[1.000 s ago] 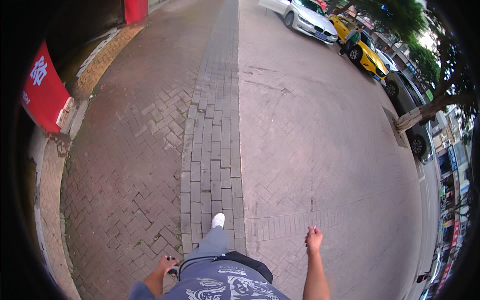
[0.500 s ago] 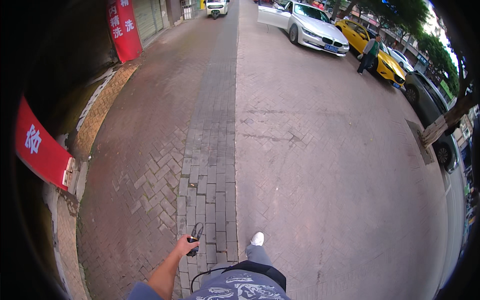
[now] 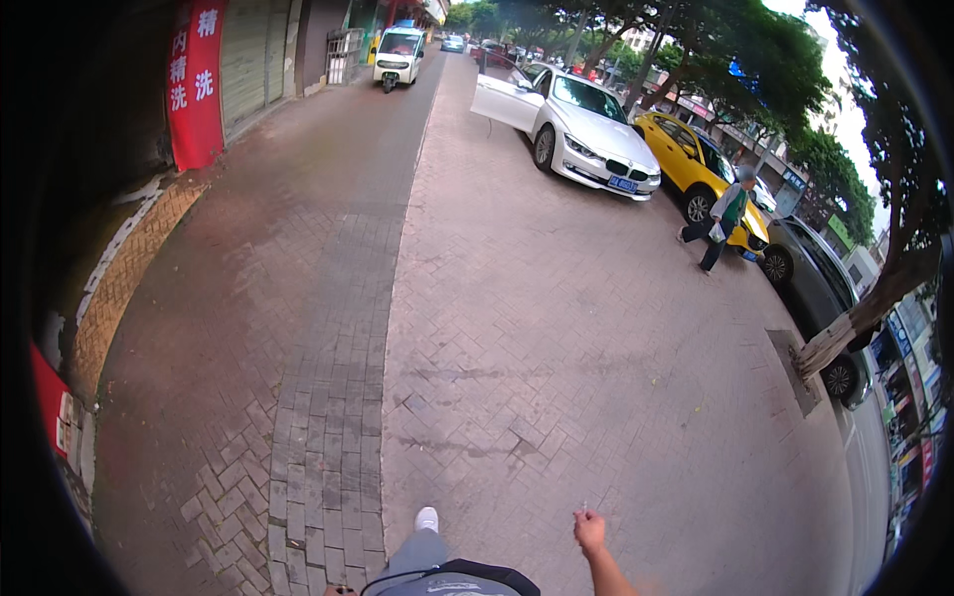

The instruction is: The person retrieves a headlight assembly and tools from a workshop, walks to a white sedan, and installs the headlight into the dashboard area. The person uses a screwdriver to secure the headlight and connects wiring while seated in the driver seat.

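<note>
My right hand swings out ahead of my body over the pale paving, its fingers closed. A tiny pale tip shows at the fingers, too small to name. Only a sliver of my left hand shows at the lower edge, beside the black cable that curves by my waist. Its fingers, and whatever they hold, are cut off by the picture's edge. One white shoe is forward on the brick paving.
A white car stands ahead with a door open, beside a yellow car. A person carrying a bag walks near it. A dark car and a tree trunk are at right. A white three-wheeler and red banner are at left.
My left hand, which held a small black device with a looped cord, has dropped almost out of view. My right hand has come into view. The view has tilted up and shifted.
</note>
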Action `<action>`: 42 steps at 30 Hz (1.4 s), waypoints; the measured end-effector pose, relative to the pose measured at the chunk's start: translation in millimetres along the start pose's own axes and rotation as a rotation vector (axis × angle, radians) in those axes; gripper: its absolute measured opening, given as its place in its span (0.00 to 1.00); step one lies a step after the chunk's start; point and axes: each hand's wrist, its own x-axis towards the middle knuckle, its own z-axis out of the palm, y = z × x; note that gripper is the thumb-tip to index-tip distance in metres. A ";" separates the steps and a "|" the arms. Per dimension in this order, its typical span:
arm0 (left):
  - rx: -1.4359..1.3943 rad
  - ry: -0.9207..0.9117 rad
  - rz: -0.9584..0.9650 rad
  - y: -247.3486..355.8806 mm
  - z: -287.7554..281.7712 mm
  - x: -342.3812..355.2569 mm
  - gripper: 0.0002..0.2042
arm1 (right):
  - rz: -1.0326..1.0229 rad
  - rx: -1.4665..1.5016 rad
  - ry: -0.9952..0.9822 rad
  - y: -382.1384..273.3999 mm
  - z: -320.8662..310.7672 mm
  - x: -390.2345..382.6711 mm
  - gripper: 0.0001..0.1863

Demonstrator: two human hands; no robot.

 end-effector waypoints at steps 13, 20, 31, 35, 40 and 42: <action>-0.149 0.124 0.294 756.2 -91.7 242.8 0.35 | 0.605 -0.574 -0.583 -117.8 153.7 272.9 0.22; -0.154 0.021 -0.046 926.5 -77.7 366.4 0.29 | 0.115 -0.634 -0.345 -417.3 268.9 749.2 0.21; -0.264 -0.056 -0.205 1286.4 -170.2 641.9 0.29 | -0.114 -0.098 -0.243 -860.7 502.7 1136.2 0.16; -0.348 0.004 -0.107 1525.3 -259.6 743.2 0.28 | -0.096 -0.720 -0.507 -811.8 567.9 1153.3 0.20; -0.241 0.095 0.266 1825.8 -339.5 857.8 0.28 | 0.578 -0.645 -0.776 -852.7 627.8 1216.1 0.21; -0.208 0.137 0.244 1912.3 -346.7 892.5 0.28 | 0.649 -0.668 -0.824 -897.8 657.0 1288.7 0.21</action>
